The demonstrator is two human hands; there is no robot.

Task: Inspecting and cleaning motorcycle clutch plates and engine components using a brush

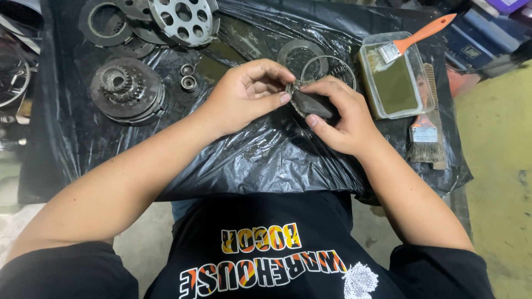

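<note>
Both hands meet over a black plastic sheet (260,155). My right hand (338,116) grips a dark, greasy metal part (311,103) from the right side. My left hand (249,91) pinches the same part's small toothed metal end (292,88) between thumb and fingers. The part is mostly hidden by my fingers, so its full shape is unclear.
A geared clutch assembly (126,89), several flat metal discs (138,27), a drilled plate (183,19) and two small bearings (188,77) lie at the far left. Thin rings (328,67) sit behind my hands. A clear tub of murky liquid (394,83) holds an orange-handled brush (415,37); another brush (425,135) lies beside it.
</note>
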